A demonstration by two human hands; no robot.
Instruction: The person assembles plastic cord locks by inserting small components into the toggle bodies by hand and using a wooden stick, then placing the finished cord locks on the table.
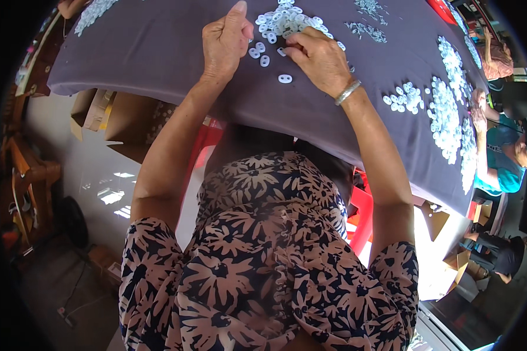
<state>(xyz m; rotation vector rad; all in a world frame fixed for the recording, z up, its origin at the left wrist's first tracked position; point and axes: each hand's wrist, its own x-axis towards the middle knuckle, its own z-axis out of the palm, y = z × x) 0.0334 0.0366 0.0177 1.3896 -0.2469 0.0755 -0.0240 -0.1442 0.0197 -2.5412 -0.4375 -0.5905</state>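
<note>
A pile of small white oval pieces (287, 22) with two holes each lies on the dark cloth-covered table (158, 44). To its left, my left hand (223, 44) is raised over the cloth with fingers curled and thumb extended; whatever it may hold is hidden. My right hand (322, 58), with a bracelet (348, 92) at the wrist, reaches to the pile's near edge. Its thumb and index finger close at a white oval piece (281, 51), partly covered by the fingertips. One loose white piece (285, 78) lies apart, nearer to me. A few others are scattered beside the left hand.
Small thin greyish bits (367, 30) lie in clusters beyond my right hand. More white pieces (445, 117) are heaped along the table's right side, where a co-worker's hand (479, 108) rests. An open cardboard box (132, 120) stands below the table's left edge.
</note>
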